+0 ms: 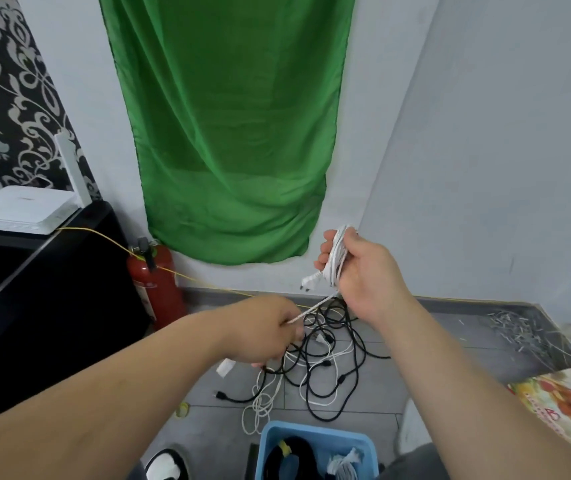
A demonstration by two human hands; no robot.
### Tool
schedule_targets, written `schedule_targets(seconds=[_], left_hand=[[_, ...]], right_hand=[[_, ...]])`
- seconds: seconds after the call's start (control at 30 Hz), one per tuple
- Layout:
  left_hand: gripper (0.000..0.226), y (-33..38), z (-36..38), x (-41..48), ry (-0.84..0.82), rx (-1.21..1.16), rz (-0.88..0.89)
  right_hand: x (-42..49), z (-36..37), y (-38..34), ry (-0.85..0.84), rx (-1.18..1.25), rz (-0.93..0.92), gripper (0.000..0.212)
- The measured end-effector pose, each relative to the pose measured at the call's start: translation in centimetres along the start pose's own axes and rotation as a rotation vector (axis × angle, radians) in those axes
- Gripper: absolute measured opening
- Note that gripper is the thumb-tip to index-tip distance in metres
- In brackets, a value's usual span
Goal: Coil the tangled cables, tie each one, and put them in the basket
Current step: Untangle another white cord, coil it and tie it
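Note:
My right hand [367, 271] grips a coil of white cable [336, 259], raised in front of the wall; its white plug [309, 282] sticks out to the left. The loose tail of that cable [315, 308] runs down-left into my left hand [265, 327], which pinches it. Below both hands a tangle of black and white cables [318, 362] lies on the grey floor. A blue basket [318, 452] at the bottom holds a coiled black cable [287, 455] and a tied white one [344, 462].
A red fire extinguisher [154, 282] stands against the wall under a green cloth [228, 133]. A black cabinet [35, 289] with a white router [21, 209] is at left. A yellow wire [187, 277] crosses the floor. Debris [516, 327] lies in the right corner.

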State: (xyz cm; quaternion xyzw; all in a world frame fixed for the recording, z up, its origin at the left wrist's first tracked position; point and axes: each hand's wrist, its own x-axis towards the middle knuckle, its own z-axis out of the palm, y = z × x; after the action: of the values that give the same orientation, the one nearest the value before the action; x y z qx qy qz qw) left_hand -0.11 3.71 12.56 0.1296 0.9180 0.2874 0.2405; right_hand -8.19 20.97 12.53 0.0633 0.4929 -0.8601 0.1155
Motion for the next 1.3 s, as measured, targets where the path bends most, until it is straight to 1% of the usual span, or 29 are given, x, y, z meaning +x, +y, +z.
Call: schedule_targets(seconds=[0.1,0.17,0.33,0.43,0.5,0.53,0.6,0.7,0.8,0.87,0.97,1.03,1.1,1.13,1.2,1.27,1.3], left_hand=[[0.022,0.8,-1.2,-0.1,0.170,0.047,0.064],[0.019,0.9,-2.1,-0.3,0.256,0.008,0.098],[0.013,-0.2,-3.7,-0.7,0.509,0.008,0.162],[0.006,-1.0,-4.4,-0.8,0.633,-0.094,0.207],[0.007,-1.6,-4.6,-0.9,0.685,-0.117,0.192],[0.009,-1.8,-4.6,-0.9,0.683,-0.125,0.179],[0.012,-2.4,-4.1,-1.0,0.622,-0.148,0.153],[0.019,-3.4,-3.1,-0.9,0.515,-0.145,0.101],[0.023,-3.6,-1.9,-1.2,0.361,-0.160,0.050],[0.022,-3.1,-1.4,-1.4,0.336,-0.214,0.059],[0.019,-2.5,-1.5,-1.8,0.346,-0.212,0.059],[0.035,-2.1,-1.9,-2.3,0.344,-0.270,0.044],[0.052,-1.5,-2.0,-3.1,0.351,-0.446,0.056],[0.055,-1.2,-2.0,-3.6,0.333,-0.522,0.068],[0.047,-0.6,-1.4,-4.3,0.272,-0.591,0.109],[0.037,-0.4,-0.3,-4.9,0.267,-0.552,0.132],[0.035,-0.5,0.3,-5.1,0.300,-0.505,0.141]], right_hand=[[0.2,-0.9,0.3,-0.014,-0.201,-0.029,0.027],[-0.2,-1.3,0.4,-0.051,-0.345,-0.022,0.024],[-1.9,-0.7,1.2,-0.304,-0.561,0.109,0.020],[-2.4,0.4,1.3,-0.363,-0.573,0.161,0.026],[-2.6,1.1,1.2,-0.368,-0.557,0.226,0.038],[-2.8,1.4,1.2,-0.374,-0.555,0.261,0.044],[-3.2,1.8,1.7,-0.400,-0.557,0.318,0.050],[-3.6,2.4,2.3,-0.434,-0.567,0.346,0.050],[-4.0,2.7,1.9,-0.409,-0.525,0.352,0.048],[-4.3,3.2,1.6,-0.389,-0.517,0.357,0.045],[-5.0,3.8,1.4,-0.331,-0.616,0.332,0.040],[-5.5,4.2,1.4,-0.300,-0.688,0.304,0.039],[-6.0,4.5,1.3,-0.284,-0.726,0.293,0.039],[-6.3,4.6,1.3,-0.283,-0.733,0.298,0.040],[-6.8,4.6,1.2,-0.292,-0.743,0.306,0.040],[-7.6,4.7,1.1,-0.306,-0.754,0.309,0.040],[-7.9,4.7,1.0,-0.305,-0.755,0.313,0.039]])
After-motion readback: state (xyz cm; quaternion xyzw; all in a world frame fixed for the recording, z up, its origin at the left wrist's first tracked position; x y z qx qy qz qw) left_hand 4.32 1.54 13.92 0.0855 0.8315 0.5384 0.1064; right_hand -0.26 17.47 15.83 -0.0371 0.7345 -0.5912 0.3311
